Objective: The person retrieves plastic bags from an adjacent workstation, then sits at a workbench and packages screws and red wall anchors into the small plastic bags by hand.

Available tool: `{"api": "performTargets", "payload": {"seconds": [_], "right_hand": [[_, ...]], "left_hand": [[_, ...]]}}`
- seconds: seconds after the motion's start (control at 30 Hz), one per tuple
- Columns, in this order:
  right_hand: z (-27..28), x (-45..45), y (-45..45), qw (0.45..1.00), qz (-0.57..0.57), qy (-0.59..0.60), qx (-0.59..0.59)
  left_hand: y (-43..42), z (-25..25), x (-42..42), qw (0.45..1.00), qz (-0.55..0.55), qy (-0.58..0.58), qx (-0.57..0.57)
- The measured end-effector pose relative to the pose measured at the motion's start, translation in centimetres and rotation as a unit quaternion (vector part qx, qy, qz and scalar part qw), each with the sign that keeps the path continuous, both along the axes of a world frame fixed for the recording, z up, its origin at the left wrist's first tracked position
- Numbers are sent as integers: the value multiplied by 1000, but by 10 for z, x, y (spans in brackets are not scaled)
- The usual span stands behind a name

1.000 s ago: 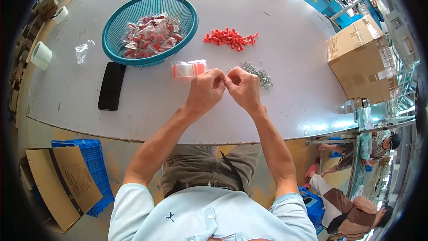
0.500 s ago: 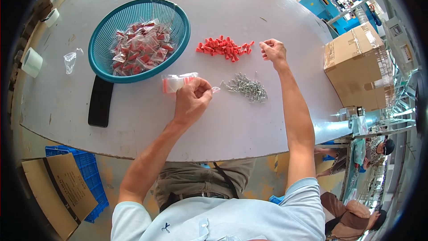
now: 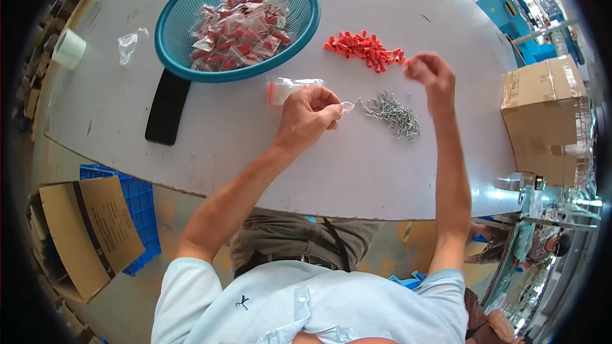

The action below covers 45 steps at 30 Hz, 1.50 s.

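My left hand (image 3: 310, 114) is closed on a small clear bag (image 3: 347, 107), whose open end sticks out past the fingertips. Behind it lies a stack of clear bags with red stripes (image 3: 278, 92). My right hand (image 3: 433, 73) has its fingers pinched at the right end of a pile of red plastic pieces (image 3: 366, 48); one red piece shows at the fingertips. Between my hands is a heap of small metal screws (image 3: 395, 114). A teal basket (image 3: 164, 44) holds many clear bags with red pieces inside.
A black phone (image 3: 167, 109) lies left, partly beneath the basket. Tape rolls (image 3: 69, 49) and a crumpled plastic scrap (image 3: 129, 44) lie far left. A cardboard box (image 3: 542, 114) stands at right. Below left are another box (image 3: 95, 232) and a blue crate. People sit at lower right.
My hands have parted. My left hand keeps the small bag, while my right hand has moved to the red pieces and closed at the pile's right end. The camera view has shifted.
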State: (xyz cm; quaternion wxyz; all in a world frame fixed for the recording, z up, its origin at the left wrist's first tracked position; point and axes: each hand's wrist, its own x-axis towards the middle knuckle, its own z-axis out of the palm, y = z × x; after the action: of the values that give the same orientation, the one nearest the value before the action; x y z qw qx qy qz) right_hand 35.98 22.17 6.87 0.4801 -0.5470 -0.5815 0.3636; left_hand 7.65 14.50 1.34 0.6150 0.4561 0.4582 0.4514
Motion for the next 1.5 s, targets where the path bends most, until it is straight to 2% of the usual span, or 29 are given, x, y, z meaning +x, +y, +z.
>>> {"api": "performTargets", "payload": {"seconds": [0.1,0.17,0.4,0.57,0.67,0.73,0.77,0.8,0.87,0.9,0.97,1.0,1.07,1.1,1.17,1.2,1.27,1.37,1.43,1.5], "right_hand": [[-5,-44,-78,994,76,1,81],[-13,-69,-102,989,69,-45,126],[-22,-90,-115,963,38,-143,224],[-33,-91,-119,963,33,-157,217],[-55,-86,-120,940,27,-187,283],[-55,-82,-127,936,22,-218,277],[-57,-82,-127,936,17,-204,287],[-57,-82,-129,965,35,-143,218],[-49,-79,-134,986,39,-91,135],[-40,-79,-141,985,22,-96,144],[-30,-80,-145,1000,16,-20,15],[-28,-78,-145,1000,12,-20,21],[-24,-74,-145,996,46,29,-77],[-26,-74,-143,996,43,27,-71],[-35,-81,-140,992,-3,-113,52],[-34,-86,-139,991,-7,-116,58],[-35,-100,-142,953,-88,-261,128],[-29,-106,-150,954,-103,-247,135],[-31,-103,-153,969,-85,-205,108],[-34,-100,-159,976,-77,-167,113]], "left_hand": [[-1,-3,-1,999,-33,-16,-4],[-2,-7,1,999,-33,-39,-1],[-6,-8,5,996,-61,-63,9],[-10,-6,3,991,-90,-100,-11],[-9,-7,3,990,-122,-56,31],[-5,-17,4,987,-149,-41,31],[-6,-17,5,986,-149,-69,22],[-4,-21,5,986,-148,-71,5],[-8,-18,8,983,-148,-104,4],[-12,-15,9,981,-165,-105,13],[-15,-11,9,981,-162,-108,20],[-16,-11,11,980,-167,-107,25],[-22,-13,16,980,-134,-13,150],[-26,-13,18,970,-122,44,205],[-30,-13,20,960,-105,78,248],[-31,-14,22,948,-84,111,286],[-27,-23,22,932,-70,120,334],[-19,-19,19,934,-25,152,323],[-14,-17,12,978,-83,44,186],[-14,-15,12,983,-88,23,162]]}}
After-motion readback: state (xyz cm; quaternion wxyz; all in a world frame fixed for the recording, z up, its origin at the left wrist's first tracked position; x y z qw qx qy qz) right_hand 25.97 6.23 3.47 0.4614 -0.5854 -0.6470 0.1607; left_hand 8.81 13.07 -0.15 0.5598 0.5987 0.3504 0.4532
